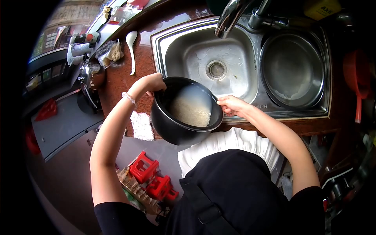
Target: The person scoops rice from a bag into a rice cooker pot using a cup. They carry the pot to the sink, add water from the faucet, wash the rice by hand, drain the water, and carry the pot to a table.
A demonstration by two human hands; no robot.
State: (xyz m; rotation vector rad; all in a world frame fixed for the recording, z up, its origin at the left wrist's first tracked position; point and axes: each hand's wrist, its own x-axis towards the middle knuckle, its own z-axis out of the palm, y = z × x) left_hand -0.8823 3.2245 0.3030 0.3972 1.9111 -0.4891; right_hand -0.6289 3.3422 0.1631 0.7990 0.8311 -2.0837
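Observation:
A black pot [176,131] holds white rice [190,112] under cloudy water, and it is tilted at the front edge of the left sink basin [235,84]. My left hand [154,83] grips the pot's rim at its upper left, with the fingertips partly hidden. On the right side, my right hand [230,105] pinches the pot's rim between thumb and fingers. Rice lies gathered toward the lower right of the pot. A chrome faucet [231,19] is above the left basin, apart from the pot.
A large round metal pan [291,70] with some water sits in the right basin. On the counter lie a white ladle [132,51], a white cloth [141,126] and bagged food [111,53]. Red stools [147,168] stand on the floor; a red strainer [355,74] hangs at right.

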